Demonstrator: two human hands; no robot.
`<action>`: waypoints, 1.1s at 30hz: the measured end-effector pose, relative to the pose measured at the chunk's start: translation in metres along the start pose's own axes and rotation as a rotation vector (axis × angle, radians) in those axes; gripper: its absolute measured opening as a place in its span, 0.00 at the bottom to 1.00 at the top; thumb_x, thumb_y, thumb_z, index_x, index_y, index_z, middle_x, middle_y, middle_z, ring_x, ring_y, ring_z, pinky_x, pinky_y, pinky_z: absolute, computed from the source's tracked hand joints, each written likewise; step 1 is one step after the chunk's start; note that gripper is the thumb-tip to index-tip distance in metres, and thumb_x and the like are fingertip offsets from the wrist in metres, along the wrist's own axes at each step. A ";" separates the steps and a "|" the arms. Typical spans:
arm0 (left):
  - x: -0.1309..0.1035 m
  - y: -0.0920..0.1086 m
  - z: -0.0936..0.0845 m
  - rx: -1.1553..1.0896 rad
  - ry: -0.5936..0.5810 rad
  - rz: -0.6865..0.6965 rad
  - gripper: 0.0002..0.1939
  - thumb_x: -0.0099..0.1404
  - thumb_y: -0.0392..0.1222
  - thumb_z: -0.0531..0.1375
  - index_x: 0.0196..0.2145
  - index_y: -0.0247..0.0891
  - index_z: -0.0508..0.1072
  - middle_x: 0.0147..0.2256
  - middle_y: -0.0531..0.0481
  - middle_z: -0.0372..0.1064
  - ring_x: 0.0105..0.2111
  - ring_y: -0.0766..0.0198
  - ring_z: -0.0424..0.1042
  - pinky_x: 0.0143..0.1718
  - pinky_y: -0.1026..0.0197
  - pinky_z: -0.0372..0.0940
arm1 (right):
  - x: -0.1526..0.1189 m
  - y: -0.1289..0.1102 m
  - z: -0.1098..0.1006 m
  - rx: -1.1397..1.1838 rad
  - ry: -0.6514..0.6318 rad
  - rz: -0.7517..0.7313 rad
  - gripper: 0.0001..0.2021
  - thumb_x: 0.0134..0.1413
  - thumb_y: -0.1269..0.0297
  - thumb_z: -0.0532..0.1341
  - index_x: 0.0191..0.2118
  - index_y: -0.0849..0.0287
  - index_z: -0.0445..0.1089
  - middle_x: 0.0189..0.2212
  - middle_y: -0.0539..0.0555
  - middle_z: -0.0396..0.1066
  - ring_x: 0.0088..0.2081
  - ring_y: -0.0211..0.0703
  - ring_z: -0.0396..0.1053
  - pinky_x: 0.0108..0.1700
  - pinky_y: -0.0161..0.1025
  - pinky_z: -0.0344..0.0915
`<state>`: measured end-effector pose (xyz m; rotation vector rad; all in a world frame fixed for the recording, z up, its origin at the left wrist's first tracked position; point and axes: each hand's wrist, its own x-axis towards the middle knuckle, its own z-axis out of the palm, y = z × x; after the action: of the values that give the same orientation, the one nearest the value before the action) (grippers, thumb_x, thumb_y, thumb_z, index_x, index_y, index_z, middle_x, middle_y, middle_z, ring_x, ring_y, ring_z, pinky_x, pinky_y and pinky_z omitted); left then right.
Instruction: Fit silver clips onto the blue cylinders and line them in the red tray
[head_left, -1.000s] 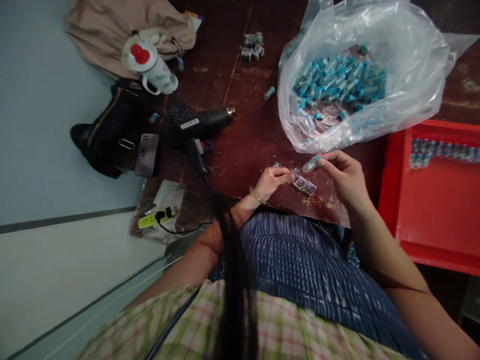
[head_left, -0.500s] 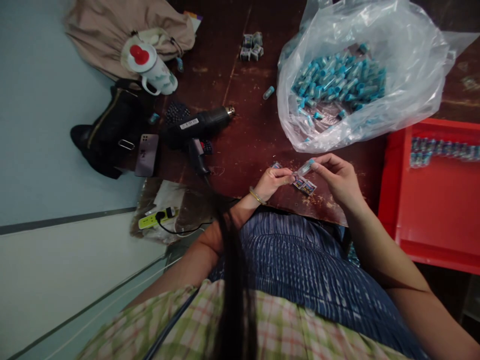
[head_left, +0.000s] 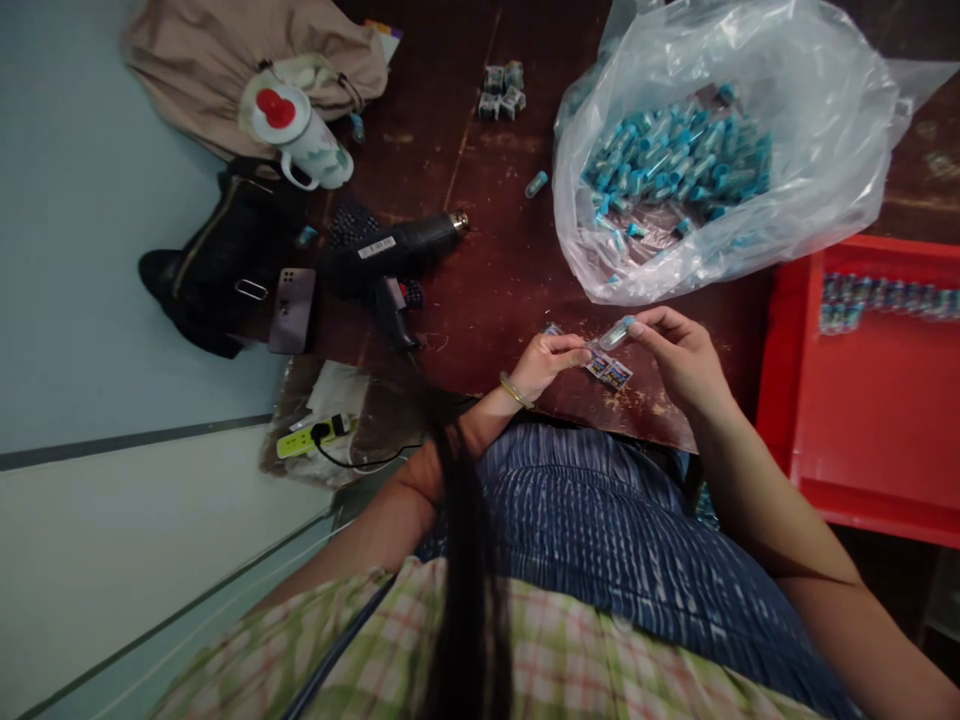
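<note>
My right hand pinches a small clear vial by its blue-capped end, the clear end tilted down toward my left hand. With its thumb and fingertips closed, my left hand holds a small printed label, mostly hidden by the fingers. The vial's clear end is close to that label; whether they touch I cannot tell. Just beyond and below the fingertips, several printed labels lie on the dark red table near its front edge.
A clear plastic bag of blue-capped vials stands at the back right, one loose vial beside it. On the right is a red tray with rows of labelled vials. A heat gun, phone and mug lie left.
The vial in my right hand has shifted slightly to the right, away from my left fingertips. My left hand has stayed almost still.
</note>
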<state>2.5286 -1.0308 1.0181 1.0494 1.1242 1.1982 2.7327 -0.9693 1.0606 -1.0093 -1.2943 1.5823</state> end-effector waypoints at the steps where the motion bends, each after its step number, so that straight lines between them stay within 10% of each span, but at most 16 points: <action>1: 0.000 0.000 0.000 0.008 -0.005 0.003 0.27 0.56 0.66 0.77 0.27 0.37 0.82 0.30 0.48 0.76 0.33 0.61 0.70 0.42 0.57 0.67 | 0.000 0.000 0.000 -0.009 0.002 0.001 0.19 0.46 0.46 0.80 0.33 0.55 0.80 0.32 0.50 0.80 0.33 0.37 0.74 0.41 0.36 0.72; 18: -0.006 -0.009 0.017 -0.338 0.091 -0.370 0.12 0.64 0.46 0.76 0.38 0.34 0.85 0.33 0.48 0.78 0.30 0.67 0.69 0.35 0.62 0.61 | -0.021 0.042 0.007 -0.520 -0.047 -0.359 0.07 0.62 0.54 0.71 0.40 0.50 0.82 0.47 0.55 0.84 0.54 0.57 0.78 0.64 0.58 0.63; 33: -0.014 0.009 0.028 -0.444 0.071 -0.328 0.09 0.70 0.43 0.72 0.40 0.32 0.84 0.34 0.47 0.76 0.31 0.68 0.68 0.34 0.63 0.60 | -0.019 0.051 0.003 -0.547 -0.019 -0.387 0.03 0.63 0.57 0.72 0.40 0.45 0.85 0.53 0.53 0.83 0.63 0.59 0.72 0.70 0.66 0.60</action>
<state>2.5550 -1.0441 1.0319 0.4675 0.9774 1.1534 2.7302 -0.9939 1.0124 -0.9810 -1.8625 0.9638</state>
